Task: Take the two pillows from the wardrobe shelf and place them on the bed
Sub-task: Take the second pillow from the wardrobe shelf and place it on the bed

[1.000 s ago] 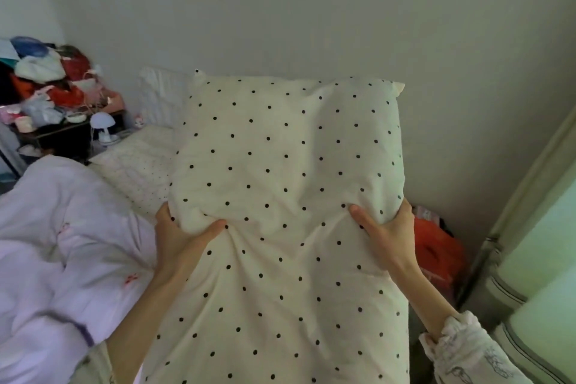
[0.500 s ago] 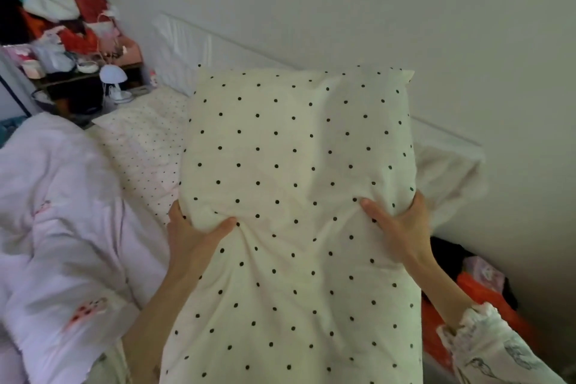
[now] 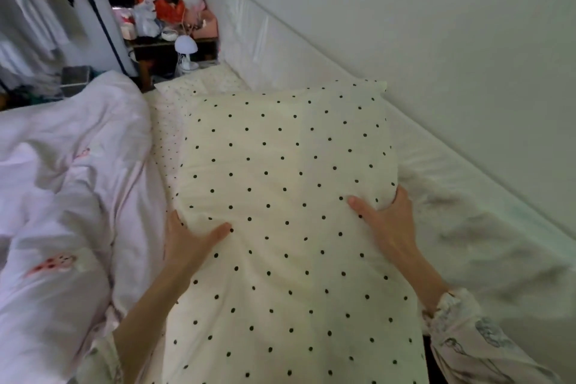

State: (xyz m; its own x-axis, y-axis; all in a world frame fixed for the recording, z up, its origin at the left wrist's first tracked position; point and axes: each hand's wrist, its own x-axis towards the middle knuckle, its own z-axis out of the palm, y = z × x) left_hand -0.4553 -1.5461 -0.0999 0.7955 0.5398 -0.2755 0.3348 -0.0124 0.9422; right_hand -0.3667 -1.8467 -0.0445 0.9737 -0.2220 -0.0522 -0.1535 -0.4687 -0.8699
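Note:
A cream pillow with black dots (image 3: 286,184) fills the middle of the view, held lengthwise over the bed (image 3: 165,146). My left hand (image 3: 187,240) grips its left side with the thumb pressed into the fabric. My right hand (image 3: 386,224) clasps its right edge. Behind it, a second pillow with smaller dots (image 3: 202,84) lies at the head of the bed. The lower end of the held pillow runs out of view at the bottom.
A rumpled pale pink duvet (image 3: 62,184) covers the bed's left half. A white padded headboard (image 3: 311,62) runs along the wall on the right. A small white lamp (image 3: 186,51) stands on a cluttered bedside shelf (image 3: 168,9). Hanging clothes (image 3: 34,25) are at far left.
The pillow has come down from upright toward the bed, still held in both hands. My view has tilted down and left, showing more of the headboard and bed.

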